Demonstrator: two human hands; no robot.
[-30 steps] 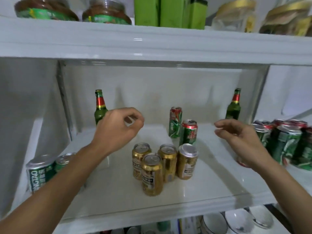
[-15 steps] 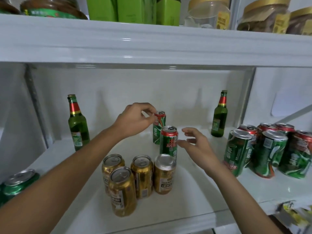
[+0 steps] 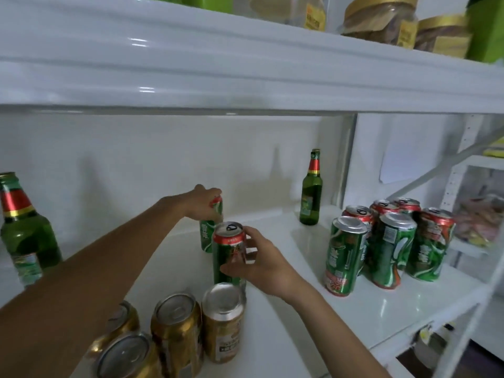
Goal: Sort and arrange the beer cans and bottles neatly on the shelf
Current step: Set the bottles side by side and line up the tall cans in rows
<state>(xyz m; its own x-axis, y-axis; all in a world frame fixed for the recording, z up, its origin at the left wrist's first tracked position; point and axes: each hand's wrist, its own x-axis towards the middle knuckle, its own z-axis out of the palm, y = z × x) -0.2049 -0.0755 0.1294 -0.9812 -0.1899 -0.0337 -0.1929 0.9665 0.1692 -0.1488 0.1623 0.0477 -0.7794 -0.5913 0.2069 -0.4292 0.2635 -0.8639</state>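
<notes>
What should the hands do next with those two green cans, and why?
Probably lift both and carry them right. The left hand grips the back can and the right hand grips the front can. These two stand alone mid-shelf, while matching green cans cluster at the right and the gold cans sit in front.

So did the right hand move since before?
Yes. The right hand went left and closer to the near green can; it was apart from the can before, and now its fingers wrap round it.
</notes>
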